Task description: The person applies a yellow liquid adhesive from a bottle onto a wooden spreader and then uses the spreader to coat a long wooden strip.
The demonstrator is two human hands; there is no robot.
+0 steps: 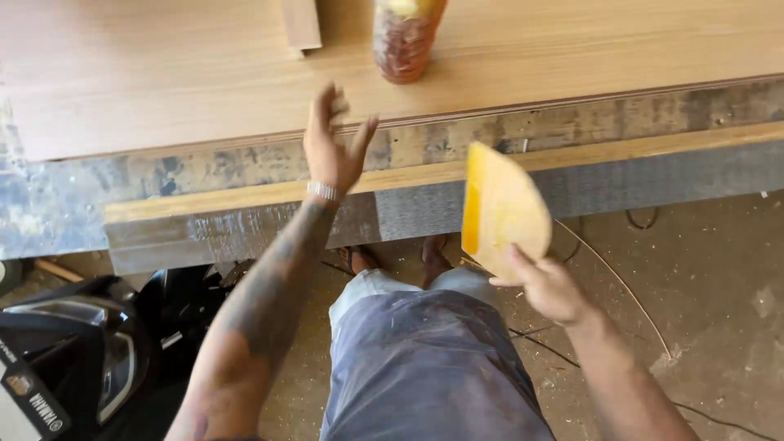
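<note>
Left hand: the left hand (333,145) is raised over the front edge of the surface, fingers loosely spread and half open; a small pale scrap seems to be pinched at the fingertips, though what it is cannot be told. A light bracelet (322,191) is worn at the wrist, and the forearm is tattooed.

Right hand: the right hand (549,286) is closed on the lower corner of a yellow spreader (504,211), gripped between thumb and fingers.

Yellow spreader: a flat, rounded plastic blade, held upright and tilted, in the air in front of the surface's edge and below its top, touching nothing but the hand.

Surface: a wide wooden panel (163,73) is laid on top, with a stained, worn edge band beneath it and a paler wooden strip (245,196) along the front.

Bottle: a reddish-brown plastic bottle (403,45) is stood on the panel, beyond the left hand and apart from it.

Wood block: a small offcut (300,24) is seen just left of the bottle.

Floor: dusty concrete (719,310) is strewn with thin wires; a black helmet (73,351) is seen at the lower left.
</note>
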